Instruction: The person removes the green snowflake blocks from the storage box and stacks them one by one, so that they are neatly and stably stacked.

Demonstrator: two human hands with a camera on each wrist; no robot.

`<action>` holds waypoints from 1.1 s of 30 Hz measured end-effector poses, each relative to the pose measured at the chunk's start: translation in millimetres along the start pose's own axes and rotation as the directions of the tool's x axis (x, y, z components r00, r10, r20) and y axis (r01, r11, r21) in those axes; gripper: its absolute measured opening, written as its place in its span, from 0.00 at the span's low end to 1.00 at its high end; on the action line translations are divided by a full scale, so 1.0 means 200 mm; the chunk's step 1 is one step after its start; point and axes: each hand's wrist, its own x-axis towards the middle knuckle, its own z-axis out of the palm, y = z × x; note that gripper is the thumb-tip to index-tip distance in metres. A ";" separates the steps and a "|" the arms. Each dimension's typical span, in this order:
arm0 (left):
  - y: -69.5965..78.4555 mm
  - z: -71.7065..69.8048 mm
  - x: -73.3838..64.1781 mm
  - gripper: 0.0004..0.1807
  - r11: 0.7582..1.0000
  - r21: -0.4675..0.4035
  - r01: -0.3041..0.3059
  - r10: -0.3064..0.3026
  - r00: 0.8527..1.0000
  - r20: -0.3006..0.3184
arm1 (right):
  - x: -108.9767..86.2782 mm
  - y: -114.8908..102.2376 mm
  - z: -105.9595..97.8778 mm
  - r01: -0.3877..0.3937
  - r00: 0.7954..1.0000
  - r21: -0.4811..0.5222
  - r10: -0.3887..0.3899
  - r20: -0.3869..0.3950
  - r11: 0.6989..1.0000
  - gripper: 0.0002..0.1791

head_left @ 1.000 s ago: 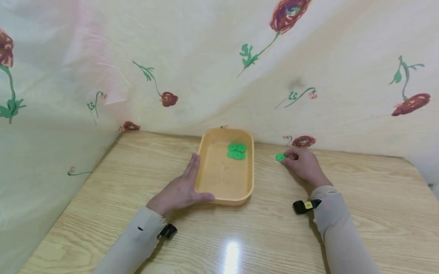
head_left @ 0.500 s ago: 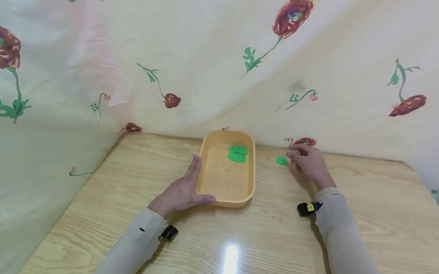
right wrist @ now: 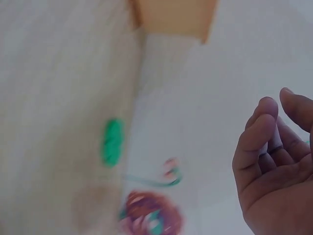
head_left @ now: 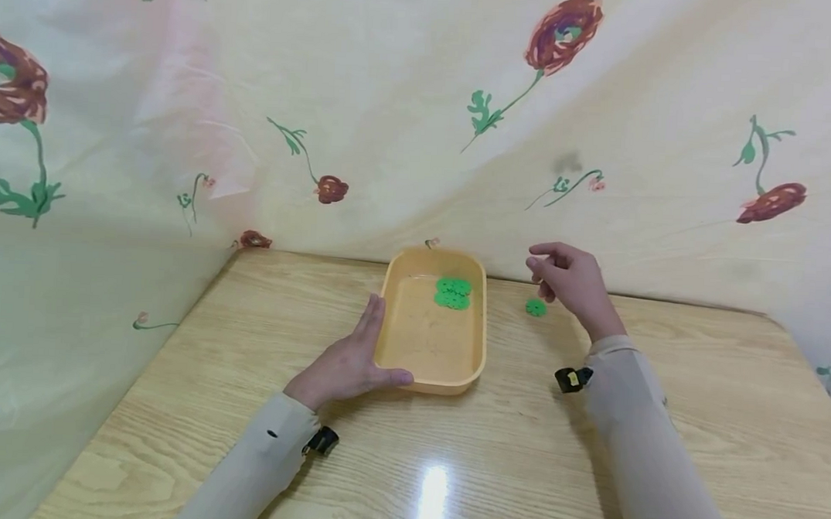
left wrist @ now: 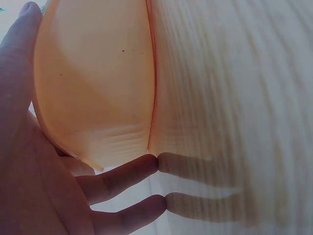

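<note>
An orange-yellow plastic tray (head_left: pixel 427 388) stands on the table, several green notched discs (head_left: pixel 452 293) lying together at its far right. My left hand (head_left: pixel 344 362) rests against the tray's left side and near-left corner, thumb over the near rim. In the left wrist view, straight fingers (left wrist: pixel 120 178) of that hand reach down to the table beside the tray wall (left wrist: pixel 98 88). One more green notched disc (head_left: pixel 536 307) lies on the table right of the tray. Raised above and behind it is my right hand (head_left: pixel 571 282), its fingers loosely bent with nothing between them.
The wooden table (head_left: pixel 512 449) ends at the back against a flower-patterned sheet (head_left: pixel 394 119), which also hangs along the left side. A wrist camera (head_left: pixel 573 379) sits on the right wrist and another camera (head_left: pixel 322 440) on the left.
My right hand has let go of the single green disc and risen away from it, toward the back. The disc stays on the table. My left hand keeps its place at the tray.
</note>
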 end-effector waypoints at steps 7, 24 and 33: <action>-0.01 0.00 0.00 0.72 1.000 0.002 0.017 -0.017 1.000 0.000 | 0.09 -0.16 0.10 0.049 0.999 0.037 -0.049 0.012 0.998 0.23; 0.00 0.00 0.04 0.72 1.000 -0.009 0.022 -0.021 1.000 0.009 | 0.30 -0.37 0.41 0.048 0.991 0.117 -0.062 0.123 0.992 0.17; 0.00 0.00 0.04 0.71 1.000 0.004 0.015 -0.015 1.000 0.001 | 0.38 -0.32 0.56 -0.051 0.983 0.085 0.036 0.178 0.995 0.16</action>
